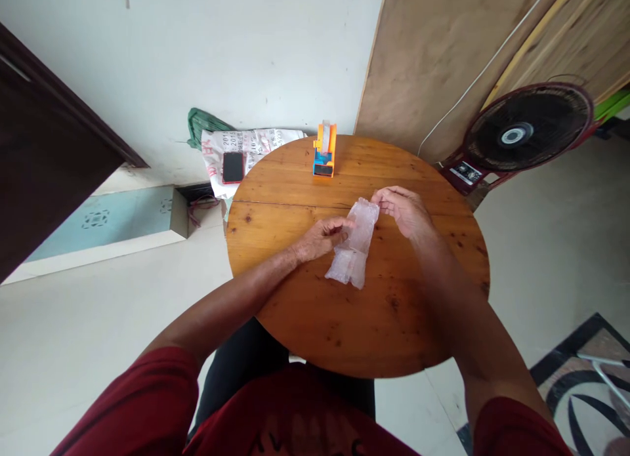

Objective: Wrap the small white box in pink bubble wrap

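A strip of clear, whitish bubble wrap lies on the round wooden table, slanting from lower left to upper right. My left hand is at its left edge, thumb and fingers apart, fingertips over the plastic. At the upper right corner of the wrap, my right hand has its thumb and forefinger pinched on the edge, the other fingers loosely curled. Beyond both hands stands an orange and blue tape dispenser with a roll of tape in it.
Left of the table, a black device with a red edge lies on printed white sacking, near a green bag. A fan is at the right, beside a wooden panel. A white cable runs down the wall.
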`<state>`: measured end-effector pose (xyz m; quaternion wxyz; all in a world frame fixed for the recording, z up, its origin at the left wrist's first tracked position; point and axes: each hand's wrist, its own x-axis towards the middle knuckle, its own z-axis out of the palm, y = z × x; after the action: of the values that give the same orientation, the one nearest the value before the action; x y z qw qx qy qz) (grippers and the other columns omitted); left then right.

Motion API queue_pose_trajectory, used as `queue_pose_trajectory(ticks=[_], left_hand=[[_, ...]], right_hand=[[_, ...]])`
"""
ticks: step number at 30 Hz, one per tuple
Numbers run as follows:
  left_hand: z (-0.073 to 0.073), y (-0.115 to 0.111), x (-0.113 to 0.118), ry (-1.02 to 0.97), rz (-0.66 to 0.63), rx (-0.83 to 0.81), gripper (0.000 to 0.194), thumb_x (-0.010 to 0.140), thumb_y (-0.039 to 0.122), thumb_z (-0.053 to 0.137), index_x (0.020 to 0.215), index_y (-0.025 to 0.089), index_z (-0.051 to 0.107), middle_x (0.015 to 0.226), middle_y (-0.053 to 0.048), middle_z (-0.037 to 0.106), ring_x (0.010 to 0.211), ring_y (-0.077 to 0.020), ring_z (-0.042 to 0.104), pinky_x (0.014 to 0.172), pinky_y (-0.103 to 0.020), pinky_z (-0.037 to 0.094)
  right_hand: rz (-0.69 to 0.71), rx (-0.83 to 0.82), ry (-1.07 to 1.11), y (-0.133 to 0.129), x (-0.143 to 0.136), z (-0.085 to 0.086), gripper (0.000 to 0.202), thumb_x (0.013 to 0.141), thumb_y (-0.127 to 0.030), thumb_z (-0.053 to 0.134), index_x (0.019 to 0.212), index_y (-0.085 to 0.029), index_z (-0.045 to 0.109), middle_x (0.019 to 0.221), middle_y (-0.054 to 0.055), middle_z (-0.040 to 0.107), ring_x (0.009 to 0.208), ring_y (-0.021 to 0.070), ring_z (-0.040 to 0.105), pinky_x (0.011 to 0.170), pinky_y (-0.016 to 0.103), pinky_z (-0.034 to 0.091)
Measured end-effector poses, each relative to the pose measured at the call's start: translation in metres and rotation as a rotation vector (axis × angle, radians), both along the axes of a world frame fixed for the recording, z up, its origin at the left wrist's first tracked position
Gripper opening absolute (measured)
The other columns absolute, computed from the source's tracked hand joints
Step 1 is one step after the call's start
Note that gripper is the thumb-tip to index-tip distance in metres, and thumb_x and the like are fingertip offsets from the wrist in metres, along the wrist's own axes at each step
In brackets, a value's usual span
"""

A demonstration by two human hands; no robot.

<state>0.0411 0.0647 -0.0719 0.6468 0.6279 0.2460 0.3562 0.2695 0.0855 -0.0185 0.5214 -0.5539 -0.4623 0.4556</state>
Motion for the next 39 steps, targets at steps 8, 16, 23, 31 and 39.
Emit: queue_pose_trajectory(ticks=[8, 16, 23, 31, 39], left_hand=[[0.004, 0.004, 0.005, 0.036, 0.008, 0.005, 0.038, 0.069, 0.038, 0.081, 0.101, 0.018, 0.074, 0.099, -0.005, 0.067, 0.081, -0.0146, 0.060, 0.073, -0.028, 0.050], [0.027, 0.015, 0.026, 0.178, 0.105, 0.381, 0.027, 0.079, 0.032, 0.073, 0.104, 0.024, 0.077, 0.108, -0.008, 0.063, 0.097, -0.0210, 0.060, 0.088, -0.038, 0.052], [0.023, 0.006, 0.031, 0.181, 0.140, 0.489, 0.031, 0.081, 0.038, 0.071, 0.108, 0.024, 0.076, 0.108, -0.009, 0.062, 0.103, -0.0240, 0.060, 0.092, -0.039, 0.052], [0.006, 0.015, 0.031, 0.128, 0.282, 0.259, 0.018, 0.084, 0.026, 0.062, 0.094, 0.018, 0.075, 0.093, -0.005, 0.070, 0.080, -0.0153, 0.063, 0.077, -0.028, 0.051], [0.011, 0.013, 0.030, 0.026, 0.302, 0.053, 0.016, 0.081, 0.030, 0.070, 0.087, 0.015, 0.074, 0.084, -0.003, 0.072, 0.070, -0.0114, 0.062, 0.069, -0.024, 0.049]], right_hand=[[-0.265, 0.236, -0.227, -0.034, 0.004, 0.016, 0.009, 0.078, -0.032, 0.067, 0.080, -0.023, 0.067, 0.067, -0.003, 0.065, 0.058, 0.0120, 0.059, 0.061, 0.029, 0.047], [-0.066, 0.171, -0.600, -0.075, -0.025, 0.021, 0.027, 0.085, -0.047, 0.065, 0.074, -0.023, 0.061, 0.062, -0.002, 0.058, 0.057, 0.0144, 0.053, 0.055, 0.030, 0.040], [-0.151, 0.210, -0.672, -0.061, -0.028, 0.000, 0.025, 0.086, -0.042, 0.061, 0.070, -0.023, 0.056, 0.063, -0.003, 0.055, 0.062, 0.0145, 0.049, 0.060, 0.030, 0.037], [-0.176, 0.169, -0.377, -0.059, -0.016, -0.007, 0.017, 0.081, -0.035, 0.064, 0.070, -0.023, 0.063, 0.064, -0.003, 0.056, 0.061, 0.0142, 0.049, 0.060, 0.029, 0.037], [-0.217, 0.152, -0.175, -0.060, -0.017, -0.015, 0.020, 0.081, -0.032, 0.066, 0.065, -0.022, 0.061, 0.062, -0.004, 0.052, 0.061, 0.0131, 0.046, 0.060, 0.029, 0.035]])
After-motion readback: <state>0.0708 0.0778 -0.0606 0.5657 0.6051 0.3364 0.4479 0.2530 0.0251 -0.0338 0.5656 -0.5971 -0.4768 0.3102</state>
